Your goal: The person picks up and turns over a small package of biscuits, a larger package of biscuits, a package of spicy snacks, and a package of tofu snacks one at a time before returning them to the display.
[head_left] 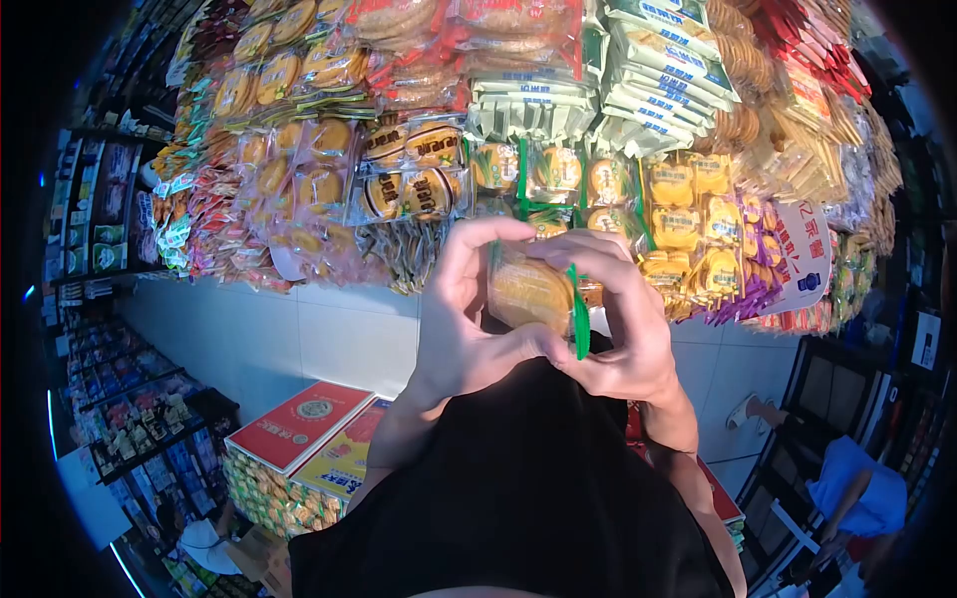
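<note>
Between both hands, in front of the chest, is a clear packet of round yellow-brown biscuits (533, 293) with a green edge on its right side. My left hand (461, 314) curls around the packet's left side, its thumb along the lower edge. On the right, my right hand (628, 319) has its fingers bent over the top and its thumb at the bottom, by the green edge. Just beyond the hands lie green-edged biscuit packets (554, 171) and yellow packets (675, 227), with brown-and-cream packets (411, 192) to the left.
Piled snack packets fill the display ahead, including white-green packets (663, 75). A red box (301, 426) sits on stacked goods at lower left. Shelves line both sides. A person in blue (862, 498) is at lower right, another person (209, 546) at lower left.
</note>
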Available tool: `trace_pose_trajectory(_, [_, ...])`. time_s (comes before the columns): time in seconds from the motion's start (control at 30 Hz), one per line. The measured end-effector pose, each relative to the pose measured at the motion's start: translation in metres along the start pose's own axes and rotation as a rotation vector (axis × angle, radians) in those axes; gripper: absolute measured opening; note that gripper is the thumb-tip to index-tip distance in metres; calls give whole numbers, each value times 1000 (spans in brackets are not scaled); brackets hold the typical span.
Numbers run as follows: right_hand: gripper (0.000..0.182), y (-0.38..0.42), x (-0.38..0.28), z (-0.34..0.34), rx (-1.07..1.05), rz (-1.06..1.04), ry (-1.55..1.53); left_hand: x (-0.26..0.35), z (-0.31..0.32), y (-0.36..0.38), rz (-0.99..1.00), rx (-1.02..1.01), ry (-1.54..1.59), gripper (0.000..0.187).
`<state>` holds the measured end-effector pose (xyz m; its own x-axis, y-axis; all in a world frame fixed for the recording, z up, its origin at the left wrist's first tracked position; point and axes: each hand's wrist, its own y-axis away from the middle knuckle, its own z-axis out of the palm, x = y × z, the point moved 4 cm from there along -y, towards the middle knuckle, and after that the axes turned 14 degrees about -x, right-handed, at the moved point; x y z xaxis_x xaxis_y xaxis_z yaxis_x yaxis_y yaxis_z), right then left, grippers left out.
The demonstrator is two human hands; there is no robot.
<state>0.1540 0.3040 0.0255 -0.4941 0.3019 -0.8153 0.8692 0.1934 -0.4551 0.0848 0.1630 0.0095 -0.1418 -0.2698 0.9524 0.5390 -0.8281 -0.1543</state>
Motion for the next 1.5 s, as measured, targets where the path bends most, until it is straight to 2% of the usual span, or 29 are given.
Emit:
trace_pose_trajectory(0.03, [59,3,3,5,1,0,4,4,-1,1,-3,53,-33,85])
trace_pose_trajectory(0.07, [60,6,7,8,55,-1,-207,10,0,1,31,28,-67,73])
trace_pose_trajectory(0.1, [61,7,10,10,109,-1,-419,14,-1,2,34,26,-65,73])
trace_pose_trajectory(0.17, [64,4,11,11,101,-53,-412,17,-3,6,-25,37,-8,65])
trace_pose_trajectory(0.23, [75,3,13,15,73,-82,-503,21,-4,7,-8,29,-34,58])
trace_pose_trajectory(0.27, [75,3,13,16,72,-81,-502,22,-6,9,32,31,-58,56])
trace_pose_trajectory(0.33, [85,7,16,19,64,59,-436,23,-10,12,72,34,-83,55])
trace_pose_trajectory(0.37, [85,7,14,16,66,62,-439,26,-11,13,70,29,-137,54])
trace_pose_trajectory(0.43, [90,8,12,10,21,168,-542,27,-14,13,68,22,-190,54])
trace_pose_trajectory(0.47, [88,7,12,6,38,125,-484,27,-17,14,90,45,-304,55])
trace_pose_trajectory(0.5, [65,7,12,5,106,129,-456,27,-19,15,110,67,-416,56])
trace_pose_trajectory(0.57, [41,8,10,0,122,180,-272,27,-19,16,111,99,-463,56])
trace_pose_trajectory(0.6, [41,6,7,0,125,182,-271,27,-19,16,119,133,-513,57])
trace_pose_trajectory(0.67, [23,0,-1,-2,215,170,-123,27,-19,16,95,148,-478,56])
trace_pose_trajectory(0.73, [22,-2,-6,-3,221,157,-49,26,-21,16,70,167,-445,55])
trace_pose_trajectory(0.87, [19,-3,-10,-2,200,84,65,27,-26,14,166,81,-425,45])
trace_pose_trajectory(1.0, [19,-5,-10,0,173,83,0,27,-26,13,183,69,-331,35])
trace_pose_trajectory(1.07, [17,-5,-7,0,193,113,-113,26,-25,13,194,78,-329,35])
trace_pose_trajectory(1.13, [16,-8,-10,1,213,133,-101,25,-25,13,206,91,-330,35])
trace_pose_trajectory(1.33, [14,-10,-12,2,249,100,113,23,-22,11,157,103,-320,36])
trace_pose_trajectory(1.5, [10,-8,-10,2,297,148,102,20,-17,9,-72,77,-152,28])
